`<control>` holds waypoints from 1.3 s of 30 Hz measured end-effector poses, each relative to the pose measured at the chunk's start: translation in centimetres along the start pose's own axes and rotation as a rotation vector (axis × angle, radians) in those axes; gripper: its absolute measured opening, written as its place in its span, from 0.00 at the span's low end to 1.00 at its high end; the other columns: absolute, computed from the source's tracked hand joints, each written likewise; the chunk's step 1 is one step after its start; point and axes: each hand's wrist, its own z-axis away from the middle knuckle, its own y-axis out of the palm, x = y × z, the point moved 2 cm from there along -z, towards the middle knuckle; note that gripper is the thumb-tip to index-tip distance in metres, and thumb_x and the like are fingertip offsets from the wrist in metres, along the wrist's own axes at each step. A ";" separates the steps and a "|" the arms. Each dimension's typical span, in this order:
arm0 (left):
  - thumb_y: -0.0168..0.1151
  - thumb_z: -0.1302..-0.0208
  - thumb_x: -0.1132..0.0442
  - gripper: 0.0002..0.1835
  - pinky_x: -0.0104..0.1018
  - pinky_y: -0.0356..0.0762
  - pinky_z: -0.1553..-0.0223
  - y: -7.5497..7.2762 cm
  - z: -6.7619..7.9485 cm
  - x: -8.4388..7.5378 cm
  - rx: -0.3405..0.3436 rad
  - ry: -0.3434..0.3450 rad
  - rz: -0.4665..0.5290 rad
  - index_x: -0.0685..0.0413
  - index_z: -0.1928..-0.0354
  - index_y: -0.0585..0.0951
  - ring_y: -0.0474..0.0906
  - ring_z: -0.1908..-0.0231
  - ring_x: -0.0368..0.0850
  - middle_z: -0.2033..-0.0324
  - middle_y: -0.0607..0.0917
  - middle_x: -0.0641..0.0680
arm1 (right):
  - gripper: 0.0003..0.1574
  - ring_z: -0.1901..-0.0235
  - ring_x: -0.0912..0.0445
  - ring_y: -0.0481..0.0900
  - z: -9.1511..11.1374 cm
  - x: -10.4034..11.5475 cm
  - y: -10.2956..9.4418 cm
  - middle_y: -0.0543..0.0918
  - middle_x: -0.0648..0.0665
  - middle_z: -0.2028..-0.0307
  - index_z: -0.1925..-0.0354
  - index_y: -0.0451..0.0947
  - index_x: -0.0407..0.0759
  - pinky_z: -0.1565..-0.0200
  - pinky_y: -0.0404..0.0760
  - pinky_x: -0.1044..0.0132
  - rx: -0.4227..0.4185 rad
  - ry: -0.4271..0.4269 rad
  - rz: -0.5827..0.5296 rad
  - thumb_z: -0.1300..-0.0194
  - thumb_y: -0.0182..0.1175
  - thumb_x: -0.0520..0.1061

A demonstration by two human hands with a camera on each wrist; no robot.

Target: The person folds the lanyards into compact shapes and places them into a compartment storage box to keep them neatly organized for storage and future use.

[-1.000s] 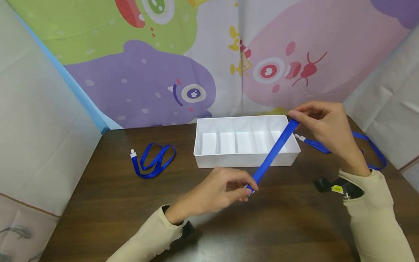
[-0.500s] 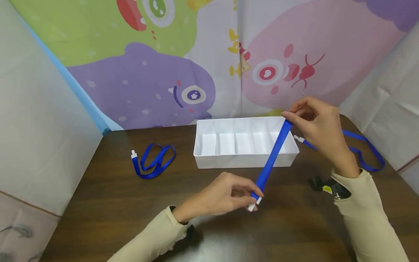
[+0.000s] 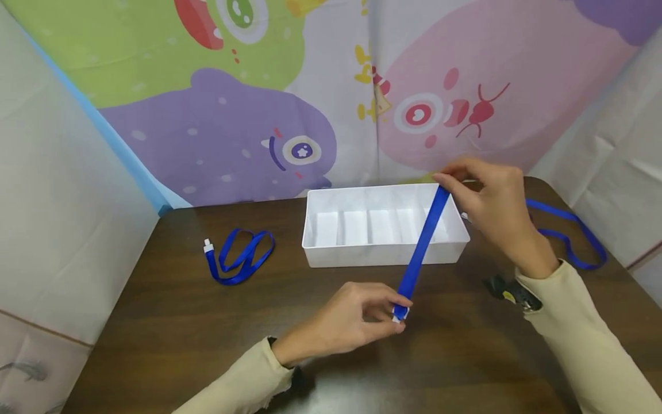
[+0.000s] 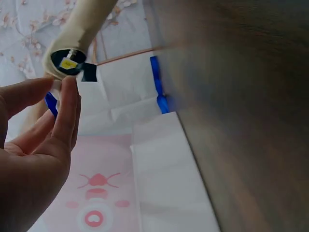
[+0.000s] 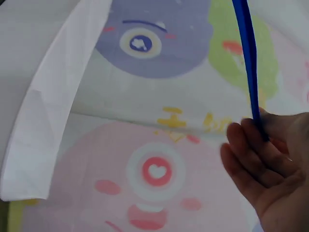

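A blue lanyard point(image 3: 423, 244) is stretched at a slant between both hands, in front of a white divided box point(image 3: 341, 256). My left hand point(image 3: 347, 319) pinches its lower end by the white clip point(image 3: 400, 314); in the left wrist view the fingertips partly cover that clip. Higher up and to the right, my right hand point(image 3: 493, 204) pinches the folded upper end between thumb and fingers. From the right wrist view, the blue strap point(image 5: 248, 58) runs up out of that hand point(image 5: 270, 169). The box's compartments show bare white bottoms.
Another blue lanyard point(image 3: 240, 264) with a white clip lies looped on the brown table point(image 3: 207, 345), left of the box. A third blue lanyard point(image 3: 579, 241) lies to the right, partly hidden behind the right hand. A cartoon-print cloth point(image 3: 233, 138) hangs behind the table.
The right hand has shifted left with the lanyard's upper end, so the strap hangs more steeply. The left hand has dropped slightly and still holds the clip end.
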 end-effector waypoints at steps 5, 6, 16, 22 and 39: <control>0.70 0.40 0.72 0.15 0.34 0.85 0.62 0.4 0.1 0.5 0.009 -0.127 0.074 0.62 0.50 0.84 0.85 0.65 0.32 0.58 0.87 0.59 | 0.15 0.72 0.49 0.85 1.0 3.0 -0.2 0.87 0.39 0.70 0.61 0.85 0.32 0.64 0.83 0.62 -0.030 -0.230 0.124 0.32 0.65 0.46; 0.70 0.40 0.72 0.15 0.35 0.85 0.62 0.4 0.1 0.5 0.009 -0.136 0.095 0.62 0.50 0.84 0.85 0.65 0.33 0.58 0.87 0.59 | 0.18 0.71 0.47 0.85 1.3 3.7 -0.2 0.87 0.38 0.70 0.62 0.84 0.32 0.64 0.84 0.56 -0.042 -0.268 0.139 0.30 0.62 0.48; 0.52 0.24 0.67 0.14 0.46 0.84 0.54 -0.2 -0.1 -0.1 0.011 -0.104 0.345 0.73 0.47 0.80 0.87 0.60 0.58 0.57 0.85 0.69 | 0.15 0.74 0.44 0.81 4.4 8.0 0.7 0.83 0.37 0.72 0.67 0.82 0.28 0.67 0.84 0.49 -0.169 -0.687 0.078 0.27 0.58 0.40; 0.43 0.19 0.61 0.22 0.50 0.82 0.52 -0.6 -0.3 -0.3 -0.040 -0.108 0.459 0.77 0.45 0.77 0.85 0.57 0.61 0.50 0.82 0.73 | 0.11 0.74 0.46 0.82 6.2 9.2 1.7 0.84 0.36 0.72 0.68 0.82 0.26 0.70 0.84 0.53 -0.132 -0.843 0.047 0.29 0.57 0.32; 0.49 0.22 0.64 0.20 0.46 0.84 0.57 -0.3 -0.1 0.1 -0.139 -0.221 0.566 0.81 0.52 0.78 0.87 0.66 0.48 0.62 0.86 0.70 | 0.14 0.75 0.47 0.80 8.6 9.7 4.1 0.82 0.37 0.73 0.66 0.81 0.26 0.68 0.85 0.56 -0.101 -0.911 0.002 0.26 0.52 0.32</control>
